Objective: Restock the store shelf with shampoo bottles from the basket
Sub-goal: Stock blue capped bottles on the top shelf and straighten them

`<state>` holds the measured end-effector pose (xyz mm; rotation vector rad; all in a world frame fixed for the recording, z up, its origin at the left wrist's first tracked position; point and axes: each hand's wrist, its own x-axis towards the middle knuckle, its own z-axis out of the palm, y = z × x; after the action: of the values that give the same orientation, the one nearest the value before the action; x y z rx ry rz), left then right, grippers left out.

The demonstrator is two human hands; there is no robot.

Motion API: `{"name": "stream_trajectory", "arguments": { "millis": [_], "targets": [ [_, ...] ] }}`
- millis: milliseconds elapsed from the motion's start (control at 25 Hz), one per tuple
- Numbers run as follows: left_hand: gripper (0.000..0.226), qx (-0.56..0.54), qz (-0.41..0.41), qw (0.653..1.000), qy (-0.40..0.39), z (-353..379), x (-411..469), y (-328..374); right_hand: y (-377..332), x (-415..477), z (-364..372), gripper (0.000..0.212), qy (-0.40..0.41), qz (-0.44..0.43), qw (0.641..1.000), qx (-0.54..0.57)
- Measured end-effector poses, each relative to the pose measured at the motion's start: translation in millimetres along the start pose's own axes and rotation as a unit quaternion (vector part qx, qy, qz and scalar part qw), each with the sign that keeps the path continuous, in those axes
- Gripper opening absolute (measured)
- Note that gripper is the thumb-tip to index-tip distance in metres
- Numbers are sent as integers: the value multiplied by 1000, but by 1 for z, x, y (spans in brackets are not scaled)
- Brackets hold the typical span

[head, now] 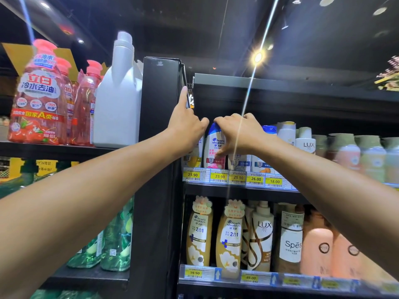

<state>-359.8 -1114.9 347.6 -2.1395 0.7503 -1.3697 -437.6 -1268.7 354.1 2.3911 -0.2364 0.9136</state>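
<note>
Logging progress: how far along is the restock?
Done: upper shelf front row looks full. In hand: right hand grips the pink-label Head & Shoulders bottle standing there; left hand beside it. Left: cannot tell, basket out of view.

Both arms are up at the upper shelf [216, 190]. Right hand [239, 132] grips a white Head & Shoulders shampoo bottle [213, 145]: fingers curled over its blue cap, thumb on the pink label. Bottle is upright, above the second 23.90 price tag [219, 176]. Left hand [185, 126] is just left of it, index finger straight up along the black upright [159, 93], other fingers curled; can't tell if they hold anything. LUX bottle [305, 143] sits further right.
</note>
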Motion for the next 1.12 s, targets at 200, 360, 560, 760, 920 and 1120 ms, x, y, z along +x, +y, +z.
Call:
{"name": "stream_trajectory", "arguments": {
  "millis": [200, 360, 560, 760, 920, 1120],
  "targets": [
    [58, 4, 4, 1000, 5, 1, -1, 0, -1, -1, 0, 73, 3, 4, 1000, -6],
    [54, 2, 7, 1000, 13, 3, 0, 0, -2, -1, -2, 70, -2, 3, 1000, -5],
    [58, 2, 6, 1000, 16, 4, 1, 1, -3, -2, 0, 69, -7, 5, 1000, 0],
    [56, 4, 7, 1000, 11, 6, 3, 0, -3, -2, 1, 73, -6, 5, 1000, 1],
    [60, 4, 12, 1000, 9, 7, 3, 1, -4, -1, 1, 71, -7, 3, 1000, -6],
    [56, -2, 15, 1000, 13, 7, 4, 1, -1, -3, 0, 83, -18, -4, 1000, -21]
  ]
}}
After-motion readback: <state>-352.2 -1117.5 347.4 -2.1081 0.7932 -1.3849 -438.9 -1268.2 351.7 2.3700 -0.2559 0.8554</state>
